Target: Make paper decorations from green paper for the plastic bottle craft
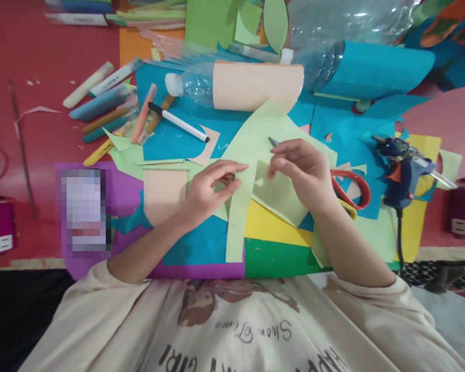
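My left hand is over the pale green strip, index finger and thumb a little apart, with a narrow gap between their tips at the strip's edge; I can't tell whether they press on it. The strip runs down toward my shirt, lying across blue paper and beside a yellow sheet. My right hand is above a wider pale green piece, thumb and index finger drawn close together; they are blurred, so I can't tell if anything small sits between them. A grey pointed tip shows just beyond these fingers. The red scissor handles lie near my right wrist, and the blue glue gun rests farther right. Past my hands, a clear bottle wrapped in peach paper lies on its side, near a black-capped white marker. More markers are scattered leftward, partly on the red tabletop.
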Demonstrator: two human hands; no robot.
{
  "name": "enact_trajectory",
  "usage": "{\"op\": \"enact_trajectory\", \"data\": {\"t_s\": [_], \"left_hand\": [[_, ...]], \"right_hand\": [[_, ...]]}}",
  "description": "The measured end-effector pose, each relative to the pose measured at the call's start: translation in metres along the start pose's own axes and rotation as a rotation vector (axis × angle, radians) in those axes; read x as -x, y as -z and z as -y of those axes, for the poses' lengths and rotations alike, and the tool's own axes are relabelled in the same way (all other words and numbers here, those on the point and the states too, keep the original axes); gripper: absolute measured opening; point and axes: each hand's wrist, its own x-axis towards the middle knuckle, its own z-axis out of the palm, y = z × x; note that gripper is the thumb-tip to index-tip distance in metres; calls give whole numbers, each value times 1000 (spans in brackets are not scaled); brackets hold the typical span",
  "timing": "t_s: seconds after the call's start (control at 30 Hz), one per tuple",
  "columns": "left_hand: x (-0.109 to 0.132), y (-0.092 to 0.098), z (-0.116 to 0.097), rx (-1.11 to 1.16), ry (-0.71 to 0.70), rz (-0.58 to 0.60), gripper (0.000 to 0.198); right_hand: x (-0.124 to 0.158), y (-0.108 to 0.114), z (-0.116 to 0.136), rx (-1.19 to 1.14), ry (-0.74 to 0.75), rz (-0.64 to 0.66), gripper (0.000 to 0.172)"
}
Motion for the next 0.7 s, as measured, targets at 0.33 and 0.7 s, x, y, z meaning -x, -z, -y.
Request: {"op": "enact_trajectory", "data": {"t_s": [0.33,0.7], "left_hand": [[-2,4,8,71,122,-111,28],[-7,8,15,68,32,-273,33]], "right_hand": [[2,1,-2,219,149,-34,29],[22,-32,1,222,-251,487,42]]}}
